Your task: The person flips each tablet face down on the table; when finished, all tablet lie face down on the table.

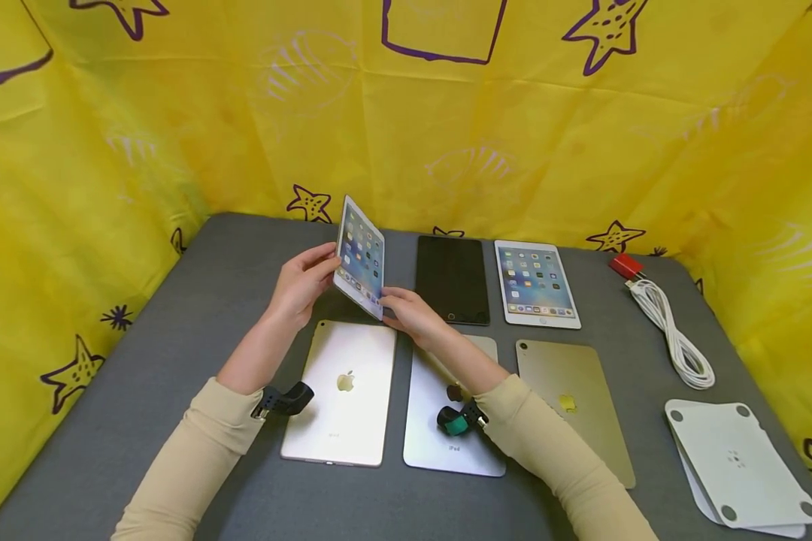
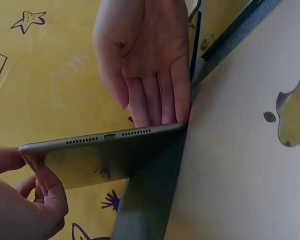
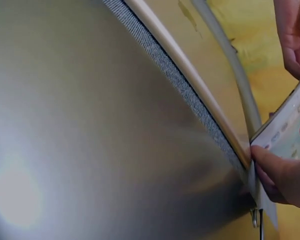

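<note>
Tablet (image 1: 363,255), white-framed and showing rows of app icons, is tilted up just left of centre in the frame, above a grey table (image 1: 243,255), its screen turned towards the right. The person's left hand (image 1: 304,282) pinches its left edge, fingers and thumb closed on opposite faces. The right hand (image 1: 416,315) reaches in from the lower right, its fingers nearly straight and touching the lower screen corner (whether a fingertip hooks underneath, I cannot tell).

Three other tablets lie face down across the lower middle: a pale gold tablet (image 1: 341,421), a silver tablet (image 1: 429,428) partly under the right forearm, and a darker gold tablet (image 1: 592,391). Right of centre, a black tablet (image 1: 449,274) lies beside a second white tablet (image 1: 537,282). Towards the right edge are a red plug (image 1: 625,264), a looped white cable (image 1: 673,330) and stacked white plates (image 1: 724,466).

Good handling here, I judge, means letting the left pinch carry the weight while the right fingers steady the low corner, pressing the rim more than the glass. Any turn should be slow: that corner is near the pale gold tablet and could scrape it.
</note>
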`<state>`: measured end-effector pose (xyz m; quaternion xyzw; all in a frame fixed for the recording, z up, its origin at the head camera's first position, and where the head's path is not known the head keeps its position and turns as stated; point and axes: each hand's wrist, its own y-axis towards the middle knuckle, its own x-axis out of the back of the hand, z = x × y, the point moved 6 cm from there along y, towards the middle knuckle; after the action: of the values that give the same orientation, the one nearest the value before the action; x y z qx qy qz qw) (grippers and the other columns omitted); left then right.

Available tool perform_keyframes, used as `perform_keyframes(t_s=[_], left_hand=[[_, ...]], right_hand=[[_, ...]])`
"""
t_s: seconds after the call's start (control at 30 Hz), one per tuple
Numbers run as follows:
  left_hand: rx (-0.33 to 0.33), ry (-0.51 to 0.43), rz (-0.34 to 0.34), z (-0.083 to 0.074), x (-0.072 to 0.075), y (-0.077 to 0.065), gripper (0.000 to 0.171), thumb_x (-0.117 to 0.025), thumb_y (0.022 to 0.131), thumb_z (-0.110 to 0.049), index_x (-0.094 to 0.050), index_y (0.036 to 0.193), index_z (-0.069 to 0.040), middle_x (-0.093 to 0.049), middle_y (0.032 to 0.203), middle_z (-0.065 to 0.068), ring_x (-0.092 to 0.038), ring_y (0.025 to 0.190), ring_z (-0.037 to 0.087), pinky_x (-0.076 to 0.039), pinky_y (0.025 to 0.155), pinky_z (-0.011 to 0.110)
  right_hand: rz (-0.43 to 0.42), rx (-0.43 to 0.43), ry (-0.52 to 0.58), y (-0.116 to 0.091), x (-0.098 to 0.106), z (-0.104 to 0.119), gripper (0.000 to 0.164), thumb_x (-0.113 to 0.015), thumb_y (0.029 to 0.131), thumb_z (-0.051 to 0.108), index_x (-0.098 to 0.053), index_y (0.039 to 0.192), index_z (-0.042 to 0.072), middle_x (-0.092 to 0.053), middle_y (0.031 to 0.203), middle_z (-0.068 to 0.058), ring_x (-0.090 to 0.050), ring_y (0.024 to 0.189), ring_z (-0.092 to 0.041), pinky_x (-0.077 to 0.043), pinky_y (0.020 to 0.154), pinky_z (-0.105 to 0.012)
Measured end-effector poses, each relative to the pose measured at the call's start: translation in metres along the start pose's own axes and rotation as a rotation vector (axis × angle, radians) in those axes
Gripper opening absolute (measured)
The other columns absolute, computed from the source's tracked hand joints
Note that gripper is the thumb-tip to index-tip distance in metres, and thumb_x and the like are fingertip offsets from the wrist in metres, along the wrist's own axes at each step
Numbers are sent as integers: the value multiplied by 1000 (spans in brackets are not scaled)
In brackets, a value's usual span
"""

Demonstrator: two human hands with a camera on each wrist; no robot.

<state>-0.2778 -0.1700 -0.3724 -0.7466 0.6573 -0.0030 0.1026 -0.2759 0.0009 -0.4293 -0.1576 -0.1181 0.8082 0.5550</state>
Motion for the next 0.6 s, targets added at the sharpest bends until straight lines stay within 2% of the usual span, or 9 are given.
perform_keyframes(t_s=[0.2, 0.33, 0.47, 0.6], left_hand=[[-27, 21, 21, -5, -13, -3, 47, -63, 95, -9, -51, 140, -1, -58, 108, 0, -57, 87, 7, -49, 77, 17], [-48, 43, 35, -6, -22, -5, 46, -64, 95, -12, -53, 139, -4, -55, 106, -2, -55, 90, 8, -49, 79, 18], [-71, 97, 42, -6, -30, -6, 45, -64, 95, -16, -55, 138, -7, -53, 107, -2, -54, 93, 11, -49, 82, 23], [-88, 128, 36, -6, -36, -6, 45, -65, 95, -17, -55, 138, -9, -53, 108, -2, -53, 97, 12, -48, 85, 26]], right_hand=[[38, 15, 24, 1, -6, 1, 49, -45, 101, 7, -33, 147, -7, -33, 149, -24, -37, 135, -31, -39, 107, -39], [44, 20, 23, 3, -5, 1, 49, -45, 101, 7, -34, 146, -7, -36, 147, -23, -41, 132, -31, -40, 106, -39], [23, 29, 21, 4, 1, 5, 45, -46, 101, 7, -38, 144, -6, -43, 141, -22, -46, 127, -31, -41, 105, -39], [-34, 105, -8, 4, 9, 19, 42, -46, 101, 9, -45, 140, -4, -48, 139, -21, -49, 124, -32, -45, 102, -41]])
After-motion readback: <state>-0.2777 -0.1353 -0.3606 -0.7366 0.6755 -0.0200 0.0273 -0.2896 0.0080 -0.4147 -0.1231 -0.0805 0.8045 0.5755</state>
